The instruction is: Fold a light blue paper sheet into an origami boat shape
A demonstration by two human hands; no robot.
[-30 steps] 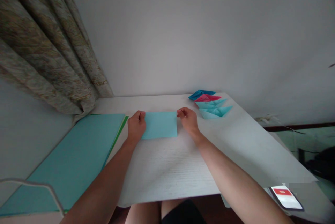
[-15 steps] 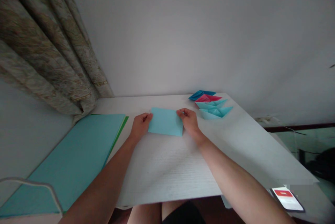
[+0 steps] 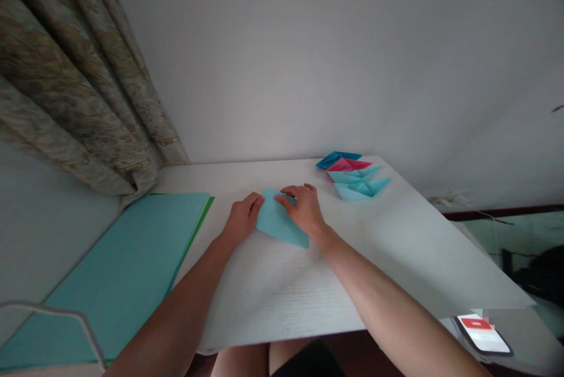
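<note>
A light blue sheet of paper (image 3: 281, 225) lies turned at an angle on the white table, between my two hands. My left hand (image 3: 245, 216) pinches its left edge, thumb on top. With thumb and fingers, my right hand (image 3: 304, 206) grips the upper right part, where a corner looks bent over; the hand hides some of that fold. Just beyond my right hand stand several folded paper boats: a dark blue boat (image 3: 337, 159), a pink boat (image 3: 349, 164) and two light blue ones, the nearest light blue boat (image 3: 362, 189) at the front.
A stack of large coloured paper (image 3: 118, 265) covers the table's left side, a pale cable (image 3: 53, 309) crossing its near end. A phone (image 3: 483, 333) with a lit screen lies at the near right. A patterned curtain (image 3: 88, 83) hangs at the left against the wall (image 3: 282, 60).
The light blue paper has turned clockwise, and its upper right corner is now bent over under my right hand. My right hand has shifted left across the sheet; my left hand moved slightly right.
</note>
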